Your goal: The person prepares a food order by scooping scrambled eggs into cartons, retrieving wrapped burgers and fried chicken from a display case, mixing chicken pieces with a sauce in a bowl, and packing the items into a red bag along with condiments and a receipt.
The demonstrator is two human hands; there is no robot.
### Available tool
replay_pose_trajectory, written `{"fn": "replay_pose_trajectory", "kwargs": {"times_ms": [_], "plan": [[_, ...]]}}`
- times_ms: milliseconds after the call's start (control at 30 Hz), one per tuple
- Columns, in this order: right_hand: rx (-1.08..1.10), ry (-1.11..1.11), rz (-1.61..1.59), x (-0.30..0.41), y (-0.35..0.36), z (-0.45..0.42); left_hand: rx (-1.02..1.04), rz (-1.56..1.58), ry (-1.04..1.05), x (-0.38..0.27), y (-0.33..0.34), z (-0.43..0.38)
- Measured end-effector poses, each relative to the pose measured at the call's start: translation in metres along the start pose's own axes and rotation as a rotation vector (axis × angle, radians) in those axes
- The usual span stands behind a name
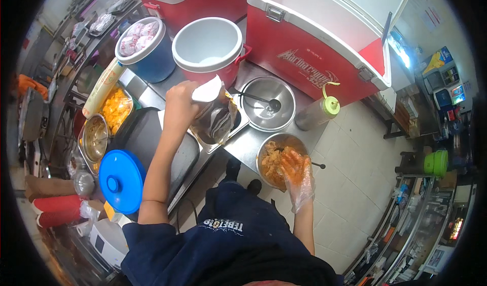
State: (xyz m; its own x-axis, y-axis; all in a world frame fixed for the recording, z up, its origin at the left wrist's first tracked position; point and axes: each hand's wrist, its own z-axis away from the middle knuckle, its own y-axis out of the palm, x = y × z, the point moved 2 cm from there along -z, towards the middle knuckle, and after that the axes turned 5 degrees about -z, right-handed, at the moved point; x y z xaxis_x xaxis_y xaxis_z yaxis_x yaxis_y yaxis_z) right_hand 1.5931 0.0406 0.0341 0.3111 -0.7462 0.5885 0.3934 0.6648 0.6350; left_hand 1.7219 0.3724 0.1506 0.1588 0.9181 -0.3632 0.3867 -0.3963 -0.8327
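My left hand [182,102] is bare and closed on the top of a foil pouch [215,121] with a white edge, held over a metal tray at the counter's edge. My right hand [298,168] wears a clear plastic glove smeared with orange sauce. Its fingers are spread over a steel bowl [261,168] of coated food pieces [271,157], palm side showing, and I cannot tell whether they touch the food. A dark handle sticks out of that bowl on the right. Behind it stands an empty-looking steel bowl [291,109] with a black ladle [262,99] in it.
A squeeze bottle [312,115] with a green cap stands at the counter's right edge. Behind are an open red cooler [300,57], a red tub [207,71] and a blue tub [150,65] of wrapped items. A blue lid [131,183] and diced yellow food [115,109] lie at left.
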Motion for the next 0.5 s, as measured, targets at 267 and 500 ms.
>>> {"fn": "replay_pose_trajectory", "kwargs": {"times_ms": [267, 500], "plan": [[0.146, -0.653, 0.769, 0.026, 0.026, 0.003, 0.146, 0.151, 0.353, -0.087, -0.058, -0.011], [0.232, -1.041, 1.219, 0.085, 0.073, 0.045, 0.371, 0.435, 0.637, -0.143, -0.014, 0.008]]}}
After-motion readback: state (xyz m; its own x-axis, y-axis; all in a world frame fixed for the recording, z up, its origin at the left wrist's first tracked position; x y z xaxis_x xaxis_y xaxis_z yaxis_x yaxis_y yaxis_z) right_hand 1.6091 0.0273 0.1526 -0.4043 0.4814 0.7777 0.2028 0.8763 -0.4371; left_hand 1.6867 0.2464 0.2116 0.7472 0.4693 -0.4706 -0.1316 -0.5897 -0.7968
